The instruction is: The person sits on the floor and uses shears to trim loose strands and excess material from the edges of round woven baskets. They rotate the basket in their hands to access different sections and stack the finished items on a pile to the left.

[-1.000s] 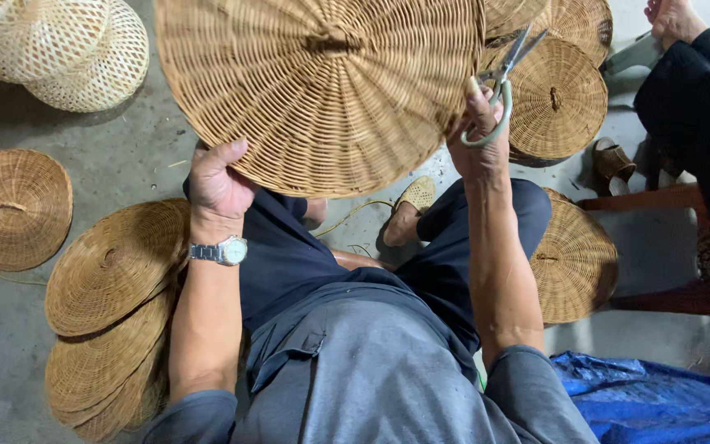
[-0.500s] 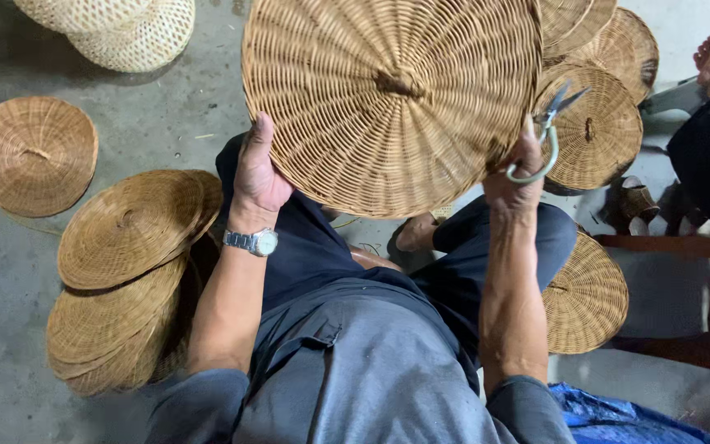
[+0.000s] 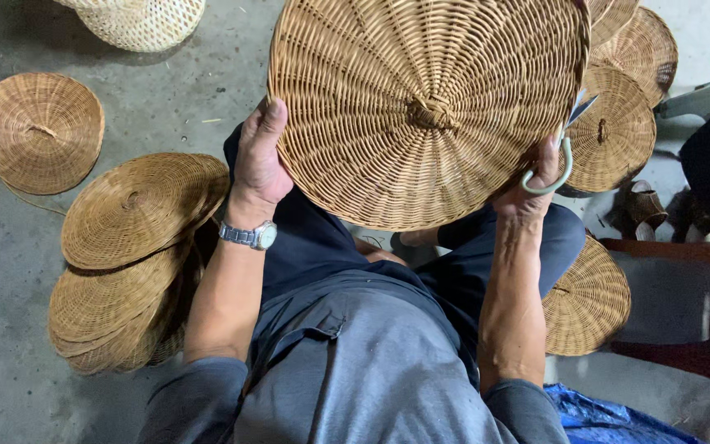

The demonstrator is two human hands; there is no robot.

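Disc (image 3: pixel 429 111): round woven wicker, upper centre of the frame, held up over the lap, knotted centre facing the camera; no long axis, being round, and tilted slightly.
Left hand (image 3: pixel 258 160): clamped on the disc's left rim, thumb on the near face; likely steadying it for a look at the weave.
Right hand (image 3: pixel 536 177): closed on the lower right rim, pale green scissors (image 3: pixel 556 156) hooked on the fingers, blades pointing up behind the rim, probably kept ready for trimming.
Stack (image 3: pixel 125 255): similar discs piled on the floor (image 3: pixel 10 263), lower left.
Other discs (image 3: pixel 618 123): upper right, overlapping.
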